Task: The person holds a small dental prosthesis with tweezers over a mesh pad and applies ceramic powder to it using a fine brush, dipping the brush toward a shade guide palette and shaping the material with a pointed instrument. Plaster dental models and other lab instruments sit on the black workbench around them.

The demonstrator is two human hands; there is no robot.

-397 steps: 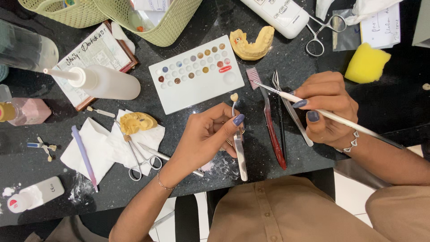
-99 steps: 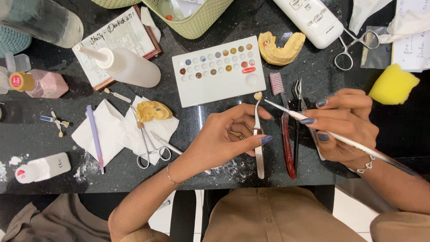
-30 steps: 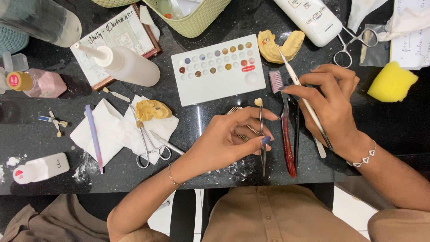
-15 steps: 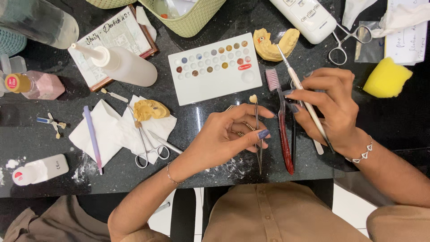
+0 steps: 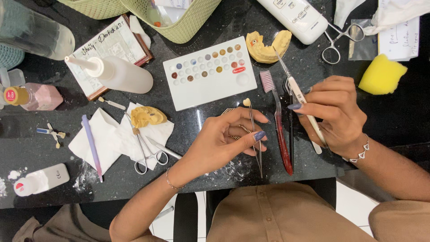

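Head view: my left hand (image 5: 228, 141) is pinching tweezers (image 5: 255, 139) upright to steady a tooth-coloured piece (image 5: 246, 102) at twelve o'clock, while my right hand (image 5: 333, 114) is gripping a fine brush (image 5: 298, 92) pen-fashion, its tip angled toward the white palette (image 5: 210, 74) at ten o'clock.

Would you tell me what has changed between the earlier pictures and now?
The right hand swung the brush away from the tooth; its tip now points up at the yellow cast. The left hand kept the tweezers gripping the tooth. The palette and toothbrush stayed put.
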